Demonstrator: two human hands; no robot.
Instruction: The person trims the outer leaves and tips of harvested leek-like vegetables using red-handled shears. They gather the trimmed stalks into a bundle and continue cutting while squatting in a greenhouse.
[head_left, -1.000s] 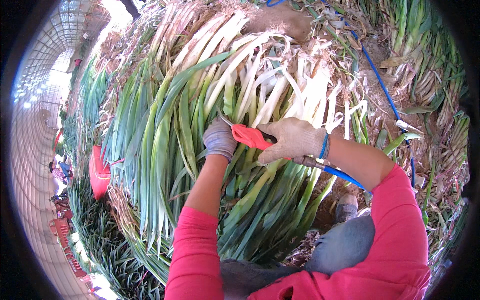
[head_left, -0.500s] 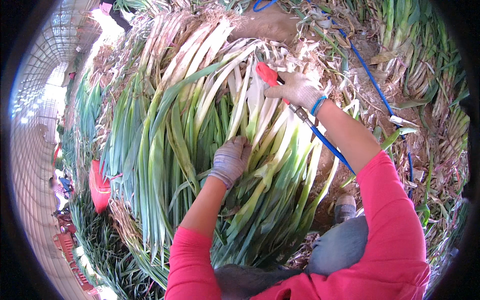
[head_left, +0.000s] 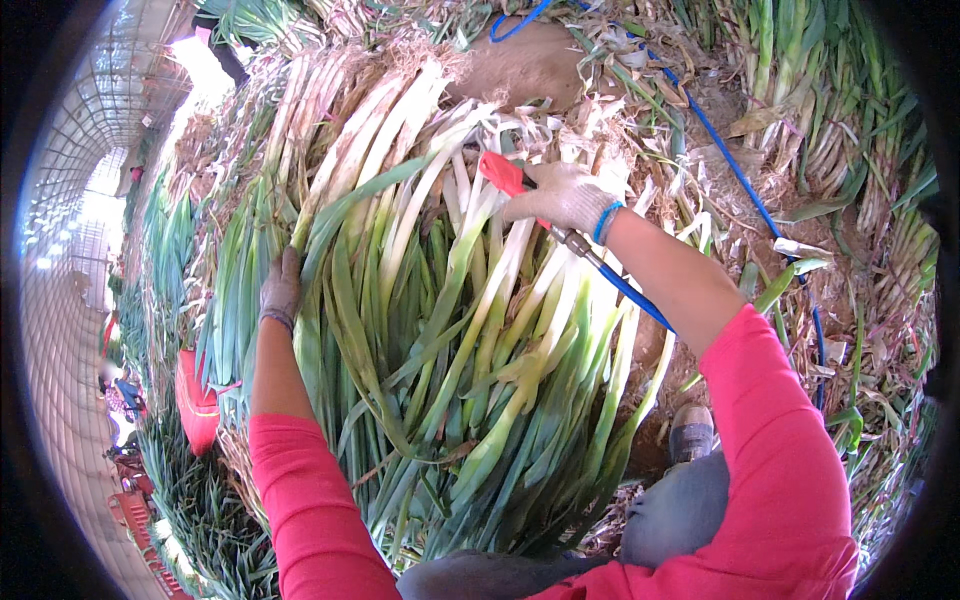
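- Head view: the leeks (head_left: 440,350) lie heaped before me, white shanks toward the top, green leaves spilling toward my knees.
- Right hand (head_left: 570,197): I hold the red tool (head_left: 503,175) in a closed grip, its front end over the white shanks (touching or apart, I cannot tell).
- Left hand (head_left: 281,290): placed among the leaves on the left side of the heap; I cannot tell whether its fingers are closed around a stalk.
- Handling: grip the red tool firmly by its body and let the blue hose (head_left: 635,293) trail clear of the leaves. Handle stalks with a light, even grip, so that no leaf creases or tears. Point the tool's front end away from the left hand.
- Count: hands, two, both gloved; red tool, one; hose at the tool, one; blue wristband (head_left: 605,222), one; red bag (head_left: 197,405), one; leeks, many, overlapping too closely for an exact figure.
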